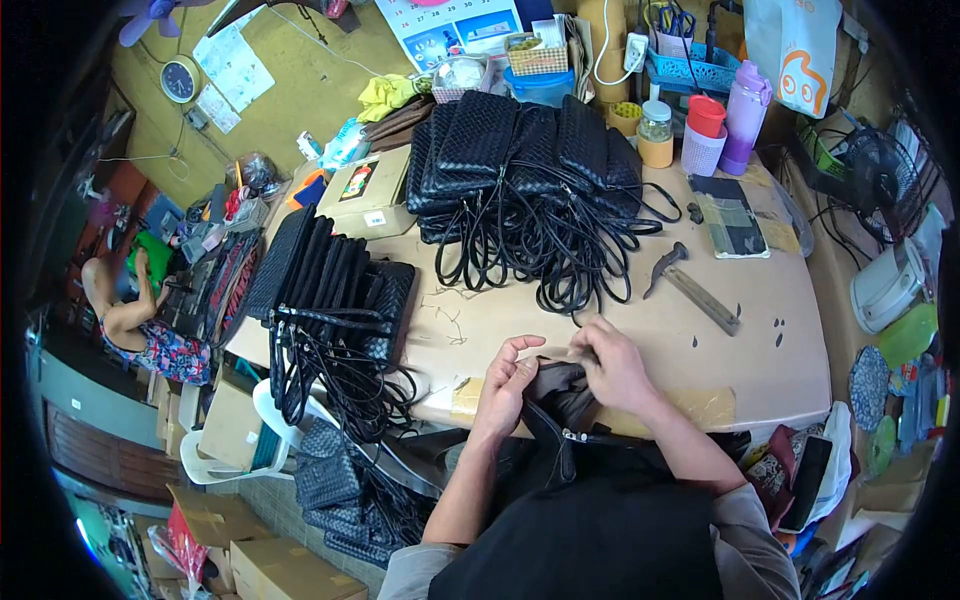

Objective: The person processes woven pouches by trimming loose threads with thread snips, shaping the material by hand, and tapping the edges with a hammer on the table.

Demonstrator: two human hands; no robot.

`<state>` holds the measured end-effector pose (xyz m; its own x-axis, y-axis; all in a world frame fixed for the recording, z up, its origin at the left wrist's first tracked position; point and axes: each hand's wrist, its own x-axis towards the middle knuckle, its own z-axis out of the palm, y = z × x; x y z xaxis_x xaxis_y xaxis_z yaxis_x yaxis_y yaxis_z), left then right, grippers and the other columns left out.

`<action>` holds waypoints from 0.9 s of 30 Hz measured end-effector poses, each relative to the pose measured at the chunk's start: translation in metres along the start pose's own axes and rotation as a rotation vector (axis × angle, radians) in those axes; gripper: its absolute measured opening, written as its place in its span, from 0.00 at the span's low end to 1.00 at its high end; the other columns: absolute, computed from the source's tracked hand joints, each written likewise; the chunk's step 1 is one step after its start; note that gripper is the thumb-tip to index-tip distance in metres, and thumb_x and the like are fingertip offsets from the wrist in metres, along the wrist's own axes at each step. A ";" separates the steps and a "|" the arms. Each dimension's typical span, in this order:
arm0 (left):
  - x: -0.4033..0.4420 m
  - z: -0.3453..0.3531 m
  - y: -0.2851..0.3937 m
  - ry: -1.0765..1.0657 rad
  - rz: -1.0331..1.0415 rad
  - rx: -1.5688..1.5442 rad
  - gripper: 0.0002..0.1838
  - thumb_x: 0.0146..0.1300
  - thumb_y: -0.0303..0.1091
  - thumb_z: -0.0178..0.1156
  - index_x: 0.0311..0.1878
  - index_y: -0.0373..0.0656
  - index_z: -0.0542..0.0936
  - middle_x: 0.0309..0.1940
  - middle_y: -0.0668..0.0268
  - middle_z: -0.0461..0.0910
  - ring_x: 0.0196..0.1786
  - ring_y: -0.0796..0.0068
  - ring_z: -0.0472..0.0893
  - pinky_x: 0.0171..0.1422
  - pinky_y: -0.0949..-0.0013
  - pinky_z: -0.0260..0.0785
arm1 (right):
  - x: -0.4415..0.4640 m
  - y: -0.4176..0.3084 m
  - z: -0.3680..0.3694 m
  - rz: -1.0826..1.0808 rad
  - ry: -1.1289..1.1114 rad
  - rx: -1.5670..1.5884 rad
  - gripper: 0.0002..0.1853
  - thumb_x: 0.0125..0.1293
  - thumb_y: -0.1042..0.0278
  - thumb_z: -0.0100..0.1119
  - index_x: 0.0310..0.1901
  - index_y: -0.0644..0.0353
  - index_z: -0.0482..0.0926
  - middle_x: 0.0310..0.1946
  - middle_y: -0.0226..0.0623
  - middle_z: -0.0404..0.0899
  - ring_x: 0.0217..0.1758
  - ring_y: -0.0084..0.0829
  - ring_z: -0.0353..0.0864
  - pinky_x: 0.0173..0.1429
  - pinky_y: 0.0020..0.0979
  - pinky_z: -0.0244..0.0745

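Note:
At the table's near edge, my left hand pinches the rim of a black zippered bag between thumb and fingers. The bag's dark lining shows at its mouth, and a zip end with a metal piece hangs below. My right hand is closed at the bag's other side, its fingertips curled together; what they pinch is too small to make out. Beyond my hands, a large pile of black woven bags lies with its straps looped forward. To the left stands a row of similar bags, straps hanging over the edge.
A hammer and a dark notebook lie on the right of the table. A carton, jars and a purple bottle stand behind. More bags sit lower left. Another person works at far left.

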<state>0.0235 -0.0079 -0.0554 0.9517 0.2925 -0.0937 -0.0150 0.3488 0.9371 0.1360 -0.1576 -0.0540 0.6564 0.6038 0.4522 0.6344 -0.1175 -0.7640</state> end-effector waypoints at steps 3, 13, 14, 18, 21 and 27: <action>0.001 0.000 0.001 -0.009 -0.007 -0.052 0.14 0.72 0.30 0.50 0.59 0.40 0.69 0.39 0.63 0.83 0.41 0.81 0.79 0.49 0.78 0.69 | 0.006 0.014 -0.007 0.512 0.013 0.489 0.08 0.57 0.78 0.63 0.38 0.64 0.75 0.36 0.36 0.75 0.36 0.30 0.77 0.41 0.30 0.71; -0.009 0.008 0.006 -0.092 0.091 0.028 0.18 0.69 0.26 0.52 0.62 0.40 0.67 0.47 0.57 0.82 0.50 0.74 0.80 0.57 0.73 0.69 | 0.000 -0.023 -0.017 0.031 -0.097 -0.061 0.07 0.50 0.81 0.67 0.31 0.63 0.80 0.27 0.39 0.73 0.30 0.38 0.77 0.35 0.34 0.70; -0.010 0.007 0.006 -0.090 0.091 0.027 0.18 0.69 0.26 0.52 0.62 0.40 0.67 0.47 0.57 0.82 0.50 0.74 0.80 0.57 0.73 0.69 | 0.001 -0.021 -0.017 0.045 -0.118 -0.052 0.07 0.50 0.82 0.66 0.30 0.64 0.79 0.28 0.39 0.73 0.30 0.39 0.77 0.34 0.34 0.70; -0.009 0.001 0.003 -0.109 0.007 -0.056 0.21 0.67 0.24 0.54 0.63 0.39 0.66 0.50 0.55 0.80 0.53 0.72 0.79 0.59 0.73 0.68 | 0.003 -0.012 -0.010 0.068 -0.085 -0.009 0.07 0.50 0.84 0.65 0.30 0.65 0.77 0.28 0.40 0.73 0.30 0.40 0.76 0.34 0.34 0.69; -0.007 -0.001 0.001 -0.094 -0.038 -0.069 0.22 0.67 0.26 0.55 0.63 0.39 0.65 0.51 0.53 0.80 0.53 0.71 0.79 0.61 0.72 0.68 | 0.000 -0.003 -0.001 0.079 -0.018 -0.048 0.07 0.52 0.83 0.63 0.32 0.66 0.76 0.28 0.39 0.72 0.29 0.36 0.75 0.34 0.33 0.68; -0.006 -0.005 -0.002 -0.118 -0.049 -0.172 0.21 0.68 0.28 0.55 0.63 0.40 0.66 0.52 0.53 0.80 0.53 0.69 0.79 0.62 0.70 0.67 | 0.005 0.005 -0.020 0.719 0.101 1.020 0.07 0.64 0.73 0.60 0.29 0.58 0.74 0.24 0.21 0.65 0.27 0.14 0.61 0.31 0.20 0.55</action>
<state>0.0165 -0.0054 -0.0586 0.9817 0.1686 -0.0879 -0.0105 0.5095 0.8604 0.1508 -0.1712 -0.0460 0.7796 0.5879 -0.2158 -0.4556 0.2959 -0.8396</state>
